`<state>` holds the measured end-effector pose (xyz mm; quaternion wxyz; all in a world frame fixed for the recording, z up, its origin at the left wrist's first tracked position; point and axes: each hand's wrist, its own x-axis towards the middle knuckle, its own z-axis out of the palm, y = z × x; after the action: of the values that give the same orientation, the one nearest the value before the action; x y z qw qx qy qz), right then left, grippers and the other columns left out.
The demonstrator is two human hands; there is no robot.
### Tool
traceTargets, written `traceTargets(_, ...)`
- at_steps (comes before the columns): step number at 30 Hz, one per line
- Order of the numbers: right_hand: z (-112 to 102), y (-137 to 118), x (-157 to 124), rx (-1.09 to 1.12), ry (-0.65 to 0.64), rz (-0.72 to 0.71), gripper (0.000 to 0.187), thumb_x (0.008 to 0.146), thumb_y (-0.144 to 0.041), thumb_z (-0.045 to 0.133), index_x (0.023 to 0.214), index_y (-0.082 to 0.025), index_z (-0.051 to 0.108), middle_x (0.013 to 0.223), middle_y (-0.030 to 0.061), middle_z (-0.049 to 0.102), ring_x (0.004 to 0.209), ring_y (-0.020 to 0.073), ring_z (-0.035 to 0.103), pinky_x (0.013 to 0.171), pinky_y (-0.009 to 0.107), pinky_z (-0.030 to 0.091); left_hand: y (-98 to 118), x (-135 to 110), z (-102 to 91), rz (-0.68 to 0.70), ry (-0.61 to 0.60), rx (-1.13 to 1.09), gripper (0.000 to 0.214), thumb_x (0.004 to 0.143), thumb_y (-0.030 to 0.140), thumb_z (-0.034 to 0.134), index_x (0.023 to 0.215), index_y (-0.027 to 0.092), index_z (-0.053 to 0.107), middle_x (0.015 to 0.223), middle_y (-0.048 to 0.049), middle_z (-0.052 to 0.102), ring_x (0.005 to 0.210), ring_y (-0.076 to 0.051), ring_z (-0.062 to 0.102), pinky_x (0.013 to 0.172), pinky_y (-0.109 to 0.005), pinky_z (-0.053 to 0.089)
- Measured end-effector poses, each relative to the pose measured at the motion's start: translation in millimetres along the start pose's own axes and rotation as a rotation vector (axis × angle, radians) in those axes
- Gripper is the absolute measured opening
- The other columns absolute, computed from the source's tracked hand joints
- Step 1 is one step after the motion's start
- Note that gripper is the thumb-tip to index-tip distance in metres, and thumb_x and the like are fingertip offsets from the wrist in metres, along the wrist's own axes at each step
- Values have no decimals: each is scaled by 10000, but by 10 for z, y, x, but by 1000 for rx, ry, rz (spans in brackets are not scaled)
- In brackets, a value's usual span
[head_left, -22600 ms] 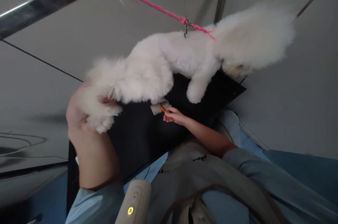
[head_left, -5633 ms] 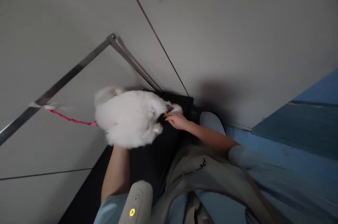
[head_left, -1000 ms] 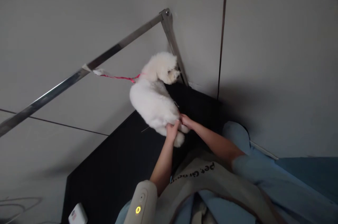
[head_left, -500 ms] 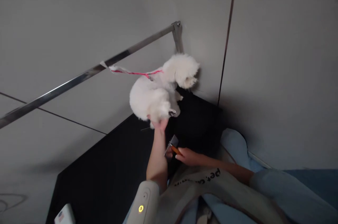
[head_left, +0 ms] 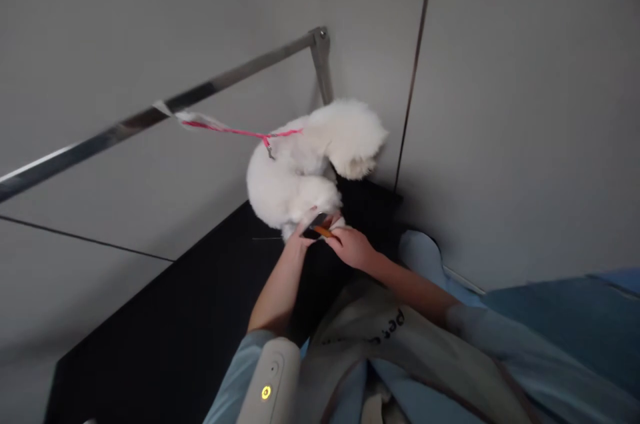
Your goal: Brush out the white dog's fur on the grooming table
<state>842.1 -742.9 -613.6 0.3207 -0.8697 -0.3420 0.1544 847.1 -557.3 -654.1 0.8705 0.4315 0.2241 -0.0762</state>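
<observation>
A fluffy white dog (head_left: 280, 184) is on the black table (head_left: 165, 317), its head bent toward the right wall. My left hand (head_left: 303, 229) is closed around one of the dog's legs, its fingers partly hidden by fur. In my right hand (head_left: 353, 245) is a slicker brush (head_left: 324, 231) with an orange handle and a flat metal head. The brush head is at the leg, close beside my left hand. Whether its pins touch the fur I cannot tell. A pink leash (head_left: 230, 131) runs from the dog to a metal bar (head_left: 220, 83).
Grey walls (head_left: 500, 131) stand close behind and to the right of the table. The metal bar slants over the left side, joined to an upright post (head_left: 323, 67). A pale device with a yellow light (head_left: 270, 377) is low in view, before my apron (head_left: 370, 337).
My right hand has brought the brush up and forward from beside my left forearm to the dog's leg. The dog's head has lowered. The whole view has shifted slightly.
</observation>
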Motion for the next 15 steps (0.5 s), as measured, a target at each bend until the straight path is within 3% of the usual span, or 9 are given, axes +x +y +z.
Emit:
traceTargets(5, -215, 247, -461, -234, -116, 318, 395, 980, -406, 412, 922, -159, 714, 945, 129, 737, 878, 241, 688, 734, 287, 430, -95, 104, 114, -29, 25, 27, 183, 948, 175, 516, 882, 71, 651, 729, -67, 691, 679, -161, 652, 733, -274, 539)
traceTargets(8, -250, 160, -609, -215, -132, 284, 421, 987, -433, 395, 931, -170, 718, 953, 121, 740, 887, 233, 691, 752, 281, 436, -157, 113, 207, -50, 31, 71, 146, 919, 182, 562, 846, 95, 654, 684, -39, 672, 589, -129, 620, 641, -231, 531)
traceTargets(12, -61, 132, -529, -134, -89, 230, 397, 988, -438, 398, 1030, -187, 702, 1016, 102, 737, 951, 225, 683, 779, 268, 431, -206, 93, 222, -168, 42, 159, 245, 928, 211, 514, 754, 87, 633, 637, -78, 652, 570, -168, 618, 609, -290, 542)
traceTargets(15, 162, 348, -614, -116, -200, 306, 354, 964, -390, 447, 956, -160, 717, 990, 111, 737, 911, 220, 685, 741, 261, 427, -137, 94, 138, -141, 61, 213, 227, 907, 158, 525, 701, 108, 607, 549, -33, 587, 482, -134, 547, 560, -275, 514)
